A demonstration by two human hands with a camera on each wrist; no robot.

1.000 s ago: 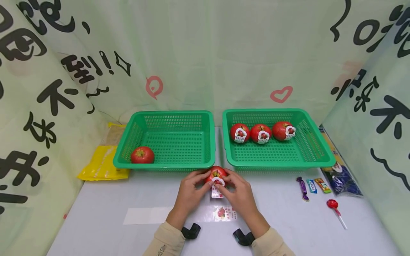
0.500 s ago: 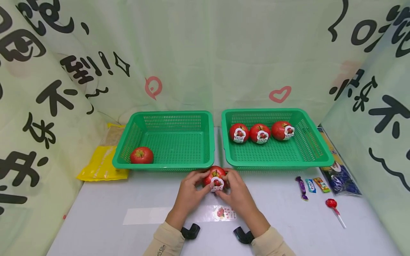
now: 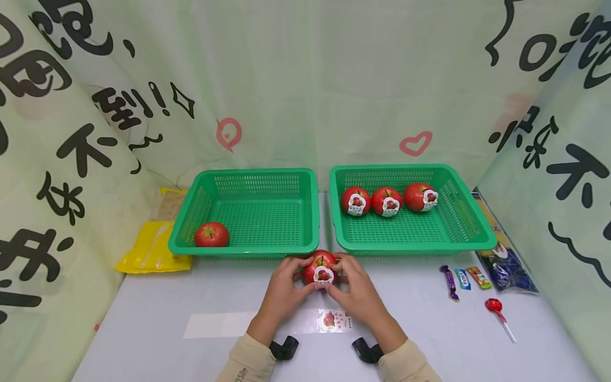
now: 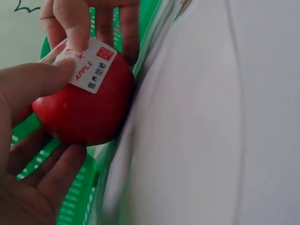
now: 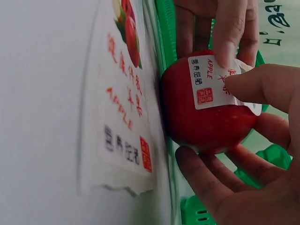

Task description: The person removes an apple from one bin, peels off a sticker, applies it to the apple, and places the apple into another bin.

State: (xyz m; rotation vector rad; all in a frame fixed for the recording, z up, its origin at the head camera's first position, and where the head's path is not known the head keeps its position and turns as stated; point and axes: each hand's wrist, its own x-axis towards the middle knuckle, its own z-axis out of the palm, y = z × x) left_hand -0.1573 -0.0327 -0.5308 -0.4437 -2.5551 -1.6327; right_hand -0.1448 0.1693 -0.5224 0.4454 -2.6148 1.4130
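Note:
In front of the two baskets, a red apple [image 3: 321,259] sits between both hands. My left hand [image 3: 281,292] holds its left side, fingers curled round it and thumb on the label. From the other side my right hand [image 3: 359,294] grips it the same way. The white label [image 3: 323,274] is on the side facing me. In the left wrist view its lower part [image 4: 99,70] lies against the apple's skin, with both thumbs pressing on it. The right wrist view shows the same label [image 5: 206,84] with red "APPLE" lettering, its upper part partly hidden by the thumbs.
The left green basket [image 3: 267,249] holds one unlabelled apple [image 3: 212,234]. Three labelled apples sit in the right green basket [image 3: 415,246]. A label strip [image 3: 305,321] lies near the wrists. Candies, a lollipop [image 3: 494,306] and a dark bag [image 3: 511,270] lie right; a yellow bag [image 3: 153,246] left.
The label's lower part, which stuck out toward me, is now folded down against the apple. Both thumbs have moved together onto it. The head view has tilted slightly.

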